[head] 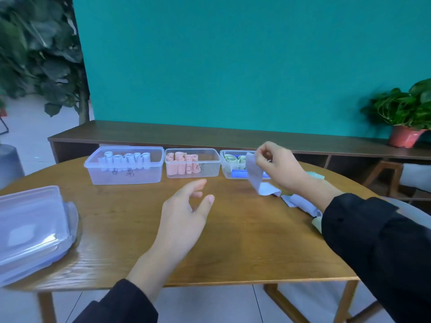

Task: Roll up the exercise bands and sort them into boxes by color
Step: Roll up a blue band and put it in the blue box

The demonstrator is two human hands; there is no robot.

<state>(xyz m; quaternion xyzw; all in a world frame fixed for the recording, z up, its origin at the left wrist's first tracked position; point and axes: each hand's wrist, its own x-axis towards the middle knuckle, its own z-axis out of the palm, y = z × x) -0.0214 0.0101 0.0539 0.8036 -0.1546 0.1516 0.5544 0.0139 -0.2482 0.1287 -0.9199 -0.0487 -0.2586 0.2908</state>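
3 boxes (127,180) hold rolls; your right hand (278,167) pinches an unrolled lavender band (254,176) — left hand (184,213) spread, empty — more bands wait.

Potted plant (407,113) on sideboard (210,134)

Two bare hands in shot, no gloves, no rings, no watch on either one. The left hand (184,213) comes out of a black long sleeve (121,304) that ends just short of the wrist, leaving a stretch of forearm uncovered. The right hand (277,169) wears the same: a black sleeve (377,248), loose and softly creased, plain matte fabric with no visible logo or pattern, its cuff sitting a little above the wrist.
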